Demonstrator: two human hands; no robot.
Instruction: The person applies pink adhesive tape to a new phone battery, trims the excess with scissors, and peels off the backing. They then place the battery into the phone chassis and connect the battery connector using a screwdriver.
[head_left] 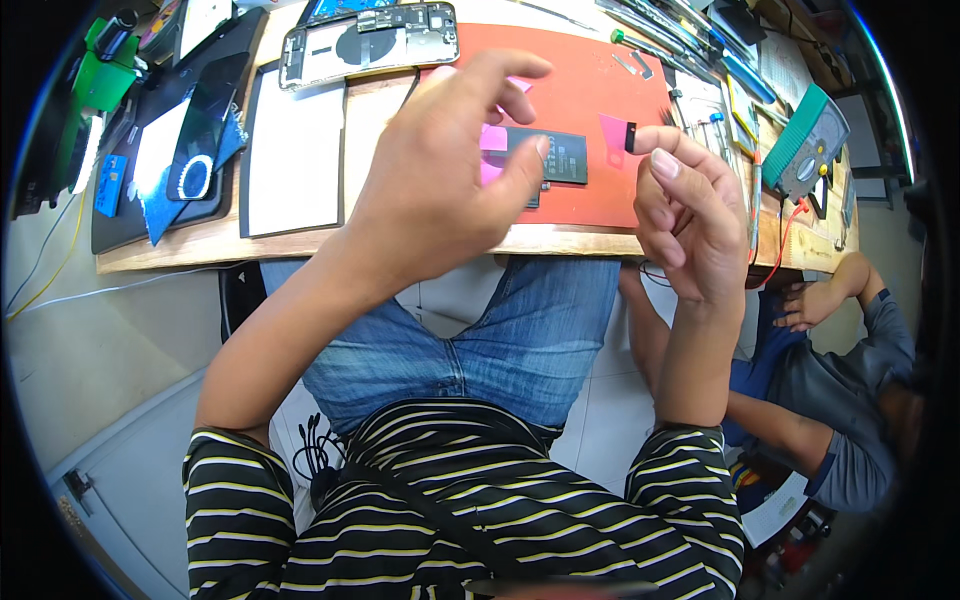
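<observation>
My left hand (450, 165) hovers over the left part of the red mat (590, 205), thumb and fingers apart, with nothing seen in its grasp. Beyond its thumb lies a flat black phone battery (565, 158), partly covered by that hand. Pink film (493, 138) shows at the battery's left end. My right hand (695, 205) is raised over the mat's right side, its lower fingers curled. At its index fingertip is a small pink film strip (613, 140) with a black tab; the tab meets the fingertip, and the thumb sits just below.
An opened phone housing (370, 48) lies at the back. Left of the mat are a white pad (293, 150) and a dark phone panel (205, 120). Tweezers and screwdrivers (690, 45) crowd the back right, near a green-cased multimeter (805, 145). Another person (840, 390) sits at right.
</observation>
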